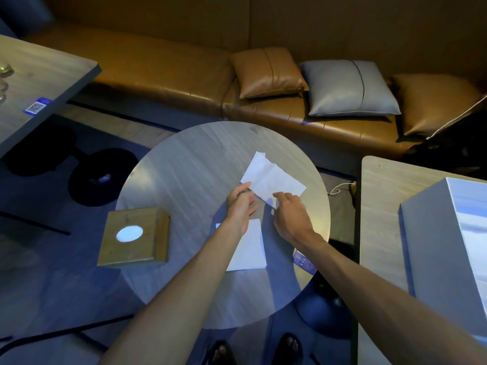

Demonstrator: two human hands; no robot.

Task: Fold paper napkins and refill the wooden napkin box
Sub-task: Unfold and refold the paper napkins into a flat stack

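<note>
A white paper napkin point(271, 175) lies partly unfolded and creased on the round table point(184, 167). My left hand point(240, 204) pinches its near left corner between thumb and fingers. My right hand point(291, 214) has curled fingers on the napkin's near edge. A second, folded white napkin point(250, 248) lies flat nearer to me, partly under my left forearm. The wooden napkin box point(134, 237) stands at the table's left edge, with an oval opening on top showing white paper inside.
A brown leather bench with three cushions point(347, 88) runs behind the table. A rectangular table point(39, 83) stands at the far left. At right, another table point(382, 212) carries a large grey box point(442, 248). A small blue card point(303, 260) lies at the round table's right edge.
</note>
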